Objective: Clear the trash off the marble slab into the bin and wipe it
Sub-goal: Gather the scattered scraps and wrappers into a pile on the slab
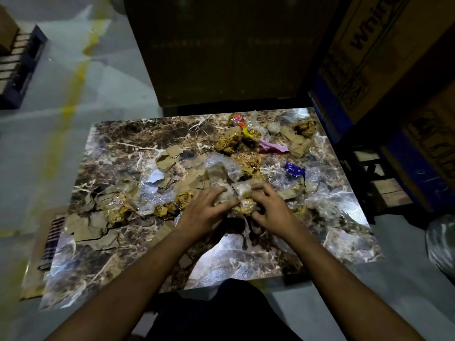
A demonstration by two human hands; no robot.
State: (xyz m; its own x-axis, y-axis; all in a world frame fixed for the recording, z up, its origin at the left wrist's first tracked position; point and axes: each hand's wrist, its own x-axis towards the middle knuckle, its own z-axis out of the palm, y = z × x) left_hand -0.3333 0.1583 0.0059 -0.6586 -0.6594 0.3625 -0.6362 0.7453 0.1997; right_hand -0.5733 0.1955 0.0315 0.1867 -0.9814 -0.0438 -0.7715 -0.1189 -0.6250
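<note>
The brown veined marble slab [236, 257] lies in front of me, strewn with trash. Torn cardboard scraps [93, 227] lie at its left. Crumpled yellow-brown paper balls [229, 141] and clear plastic wrap [221, 168] cover the middle. A pink scrap [273, 146], a blue wrapper [295, 169] and a red-orange wrapper [240, 124] lie toward the far right. My left hand [205, 212] and my right hand [270, 210] meet at the slab's centre. Both have fingers curled around a bunch of plastic wrap and crumpled paper [237, 196]. No bin shows clearly.
Large cardboard boxes [384, 60] stack at the right, a dark box wall [221, 50] stands behind the slab. A dark pallet [19, 60] sits far left on the grey floor with a yellow line [71, 99]. A clear plastic bag [440, 244] shows at the right edge.
</note>
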